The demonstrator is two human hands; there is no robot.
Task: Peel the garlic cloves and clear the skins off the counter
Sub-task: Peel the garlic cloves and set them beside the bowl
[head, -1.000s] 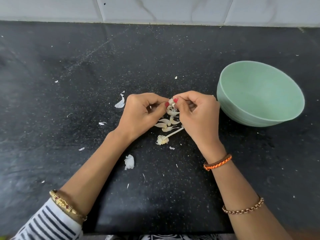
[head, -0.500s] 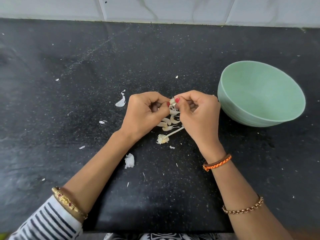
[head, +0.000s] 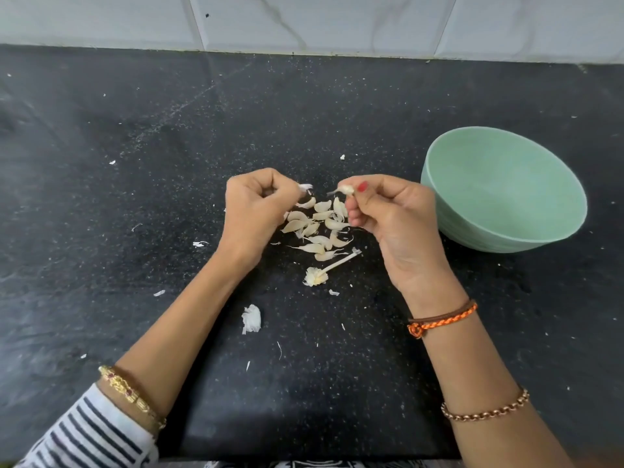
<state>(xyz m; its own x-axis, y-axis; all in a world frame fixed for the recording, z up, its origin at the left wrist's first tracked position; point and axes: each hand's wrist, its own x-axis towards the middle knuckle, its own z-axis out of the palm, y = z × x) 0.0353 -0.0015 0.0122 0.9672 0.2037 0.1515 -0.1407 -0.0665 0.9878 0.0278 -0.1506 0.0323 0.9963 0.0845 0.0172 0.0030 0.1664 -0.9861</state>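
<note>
Several unpeeled garlic cloves (head: 319,228) lie in a loose pile on the black counter (head: 135,197), between my two hands. My right hand (head: 388,214) pinches one small clove (head: 346,189) between thumb and fingers, just above the pile. My left hand (head: 258,204) is curled and pinches a white strip of skin (head: 305,187) at its fingertips. The two hands are a short way apart. The bare garlic stem with its root end (head: 317,275) lies just in front of the pile.
A pale green bowl (head: 472,238) stands to the right of my right hand, and its visible inside holds nothing. Skin scraps are scattered about: a larger white piece (head: 251,319) near my left forearm and small flakes (head: 199,244) to the left. A tiled wall (head: 304,21) backs the counter.
My hands were together over the pile, both on one clove. They have pulled apart: the left has drawn away a strip of skin and the right keeps the clove.
</note>
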